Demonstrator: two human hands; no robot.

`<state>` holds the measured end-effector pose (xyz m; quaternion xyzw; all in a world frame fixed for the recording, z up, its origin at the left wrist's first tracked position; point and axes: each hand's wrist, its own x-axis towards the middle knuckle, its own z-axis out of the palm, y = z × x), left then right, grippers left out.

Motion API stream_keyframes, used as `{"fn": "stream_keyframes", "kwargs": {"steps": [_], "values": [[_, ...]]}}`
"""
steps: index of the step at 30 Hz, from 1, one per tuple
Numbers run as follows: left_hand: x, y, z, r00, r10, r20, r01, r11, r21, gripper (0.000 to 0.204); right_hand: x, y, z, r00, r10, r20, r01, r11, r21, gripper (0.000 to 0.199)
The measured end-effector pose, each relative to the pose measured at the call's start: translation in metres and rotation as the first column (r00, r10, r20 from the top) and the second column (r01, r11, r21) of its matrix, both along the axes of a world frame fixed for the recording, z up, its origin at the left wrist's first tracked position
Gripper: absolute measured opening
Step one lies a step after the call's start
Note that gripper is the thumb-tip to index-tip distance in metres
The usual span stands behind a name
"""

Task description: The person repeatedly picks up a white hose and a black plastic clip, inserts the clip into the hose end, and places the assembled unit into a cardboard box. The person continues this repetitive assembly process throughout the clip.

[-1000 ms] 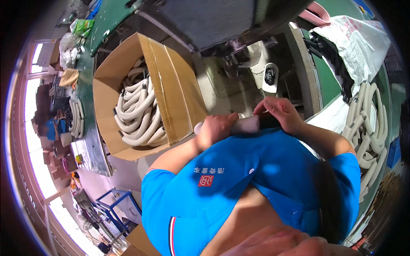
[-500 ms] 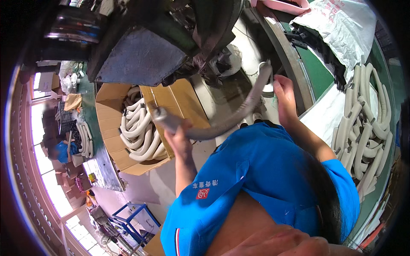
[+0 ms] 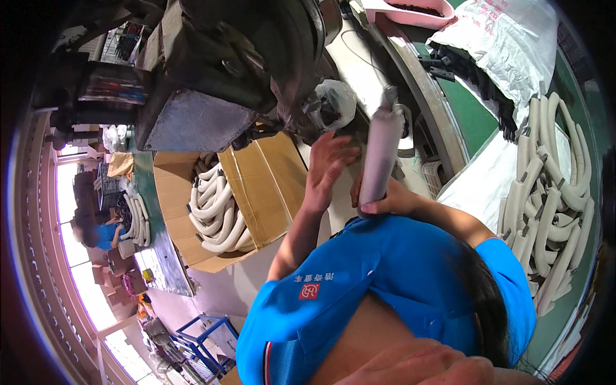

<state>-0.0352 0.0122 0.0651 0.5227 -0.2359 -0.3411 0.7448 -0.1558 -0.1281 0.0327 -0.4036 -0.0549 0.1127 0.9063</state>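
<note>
A grey foam-covered tube, with a bare dark end pointing away from me, stands out in front of my chest. My right hand is wrapped round its near end. To the left of the tube, my left hand is raised with its fingers spread and holds nothing. A gap shows between its fingertips and the tube. Beyond that hand hangs the dark machine, its flat metal plate facing me. An open cardboard box at the left holds several similar curved tubes.
Many more foam tubes lie piled on the green table at the right. A white sack with black parts and a pink tray sit farther back. Another person works at the far left.
The tube has swung from lying crosswise to pointing away from me. My left hand has let go of it and moved up and right; my right hand has come in and grips its near end.
</note>
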Motion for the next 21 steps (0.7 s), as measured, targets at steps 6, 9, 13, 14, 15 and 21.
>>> {"fn": "stream_keyframes", "kwargs": {"steps": [6,9,13,14,15,21], "values": [[-0.016,-0.049,0.047,0.872,-0.323,0.368,0.349,0.937,-0.006,0.095,-0.021,-0.007,0.0,0.994,0.113,0.002,-0.1,0.888,-0.449,0.046],[-0.034,-0.053,0.041,0.891,-0.236,0.387,0.273,0.961,-0.044,0.096,-0.029,-0.009,0.002,0.993,-0.05,0.104,0.099,0.824,-0.558,0.051],[-0.032,-0.046,0.043,0.951,-0.218,0.22,0.237,0.969,-0.064,0.092,-0.015,-0.031,0.019,0.966,-0.234,0.109,0.25,0.954,-0.166,0.058],[-0.029,-0.044,0.044,0.955,-0.242,0.17,0.258,0.963,-0.077,0.09,-0.006,-0.043,0.018,0.893,-0.388,0.226,0.415,0.906,-0.082,0.06],[-0.027,-0.042,0.045,0.957,-0.265,0.12,0.277,0.957,-0.091,0.089,-0.001,-0.049,0.021,0.783,-0.532,0.323,0.555,0.831,0.023,0.062],[-0.026,-0.038,0.052,0.921,-0.302,0.245,0.307,0.952,0.018,0.116,-0.007,-0.028,0.063,0.624,-0.43,0.653,0.767,0.498,-0.405,0.069]]}}
